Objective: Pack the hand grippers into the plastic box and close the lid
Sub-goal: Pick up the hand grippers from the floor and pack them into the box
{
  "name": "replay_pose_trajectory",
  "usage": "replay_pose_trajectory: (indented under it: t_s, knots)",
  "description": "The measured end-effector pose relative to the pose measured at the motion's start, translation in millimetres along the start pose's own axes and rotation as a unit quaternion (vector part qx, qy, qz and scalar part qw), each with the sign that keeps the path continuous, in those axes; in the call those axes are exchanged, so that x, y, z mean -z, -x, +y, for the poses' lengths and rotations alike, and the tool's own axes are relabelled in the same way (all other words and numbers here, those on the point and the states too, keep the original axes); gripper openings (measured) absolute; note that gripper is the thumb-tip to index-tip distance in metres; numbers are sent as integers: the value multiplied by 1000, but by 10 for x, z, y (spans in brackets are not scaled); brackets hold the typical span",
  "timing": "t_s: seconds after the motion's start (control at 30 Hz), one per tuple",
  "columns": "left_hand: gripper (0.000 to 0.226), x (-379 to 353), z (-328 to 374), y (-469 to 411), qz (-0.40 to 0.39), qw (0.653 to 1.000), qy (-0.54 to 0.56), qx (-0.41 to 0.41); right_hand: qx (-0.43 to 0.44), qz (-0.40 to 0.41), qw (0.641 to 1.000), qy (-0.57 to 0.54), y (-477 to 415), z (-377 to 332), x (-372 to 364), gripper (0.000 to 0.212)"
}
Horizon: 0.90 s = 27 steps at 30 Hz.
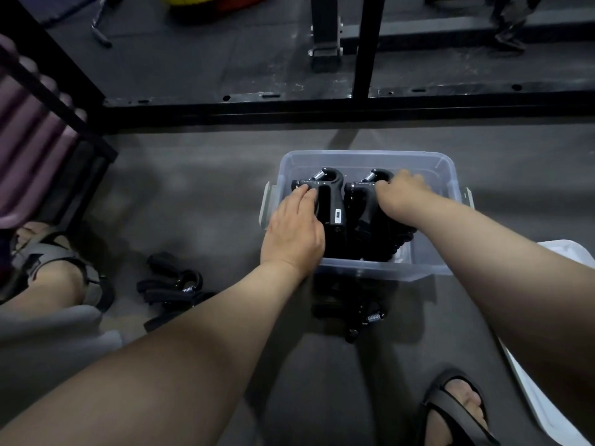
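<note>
the clear box (367,156) on the floor (199,188) holds black grippers (335,204). my left hand (293,230) lies flat-fingered on one and my right hand (402,194) curls round another. loose grippers (174,284) lie outside the box. the lid (566,255) is off, to the right.

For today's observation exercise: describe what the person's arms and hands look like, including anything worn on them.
The left forearm and right forearm are bare, with no sleeves in view. The left hand and right hand wear no gloves, and no watch or bracelet shows at either wrist.
</note>
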<state>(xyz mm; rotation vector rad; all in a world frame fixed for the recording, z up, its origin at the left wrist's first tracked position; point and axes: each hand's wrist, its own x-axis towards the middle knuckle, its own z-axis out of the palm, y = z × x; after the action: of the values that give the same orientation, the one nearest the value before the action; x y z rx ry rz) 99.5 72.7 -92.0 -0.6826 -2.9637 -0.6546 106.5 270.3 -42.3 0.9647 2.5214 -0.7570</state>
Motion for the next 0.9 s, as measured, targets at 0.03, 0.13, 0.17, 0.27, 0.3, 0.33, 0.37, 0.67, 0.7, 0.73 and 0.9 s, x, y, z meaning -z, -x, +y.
replay_pose_trajectory:
  t_s: [0.03,0.13,0.17,0.27,0.3,0.33,0.37,0.67,0.7,0.73,0.9]
  knots:
    - [52,11,-3,5,12,1000,-8,-5,19,11,1000,16,12,-19,-23,57]
    - [57,43,-3,5,23,999,-23,-9,114,44,991,60,73,-87,-126,59]
    - [59,41,-11,6,15,1000,-24,-5,149,57,985,71,98,-110,-178,60]
    - [59,21,-75,64,-3,999,-48,5,270,89,954,98,229,-201,-357,61]
    - [59,21,-103,108,-7,998,-61,4,310,92,940,108,289,-237,-421,61]
    - [61,27,-134,162,-13,997,-72,0,344,89,927,120,338,-266,-490,61]
    - [63,37,-174,219,-22,996,-81,-5,370,84,915,137,392,-291,-561,61]
    - [59,284,-356,634,-139,989,-18,42,369,102,872,306,657,-312,-904,82]
    - [59,326,-371,677,-153,987,-16,39,371,96,871,308,674,-356,-887,82]
    - [60,365,-388,721,-166,985,-16,35,380,89,868,306,690,-392,-880,79]
    - [72,563,-385,967,-219,975,-4,44,418,20,839,348,869,-464,-975,86]
